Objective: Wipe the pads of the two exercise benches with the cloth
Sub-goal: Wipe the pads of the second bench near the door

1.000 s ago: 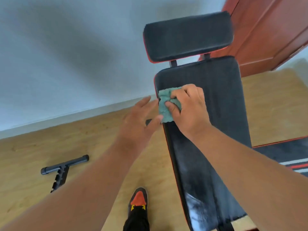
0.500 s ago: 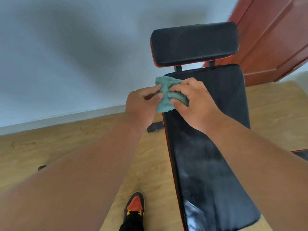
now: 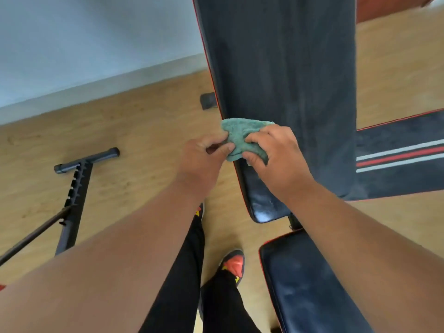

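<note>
1. Both hands and the cloth have slid down the back pad since half a second ago, from just under the headrest to the pad's lower left edge; the headrest is out of view now and the seat pad has come into the picture.
2. Nearest the camera, two bare forearms reach forward over black trouser legs and an orange-and-black shoe (image 3: 232,263) on the wooden floor (image 3: 134,131).
3. At lower right lies the black seat pad (image 3: 302,292), glossy and streaked, red piping along its left edge, apart from the back pad with a dark bracket showing in the gap.
4. The left hand (image 3: 201,158) has its fingers curled, thumb and fingertips pinching the left end of the cloth.
5. The right hand (image 3: 276,156) lies on top of the cloth, fingers bent over it and thumb tucked at its near edge, pressing it to the pad.
6. The green terry cloth (image 3: 240,133) is bunched between both hands, over the red-piped left edge of the long black back pad (image 3: 283,68).
7. To the left on the floor stands a black notched frame bar with a T-shaped foot (image 3: 79,179).
8. To the right a dark mat with white and red stripes (image 3: 403,157) runs under the bench.
9. Farthest, a small dark foot cap (image 3: 208,101) sits by the pad edge, then a pale baseboard and wall (image 3: 96,39).
</note>
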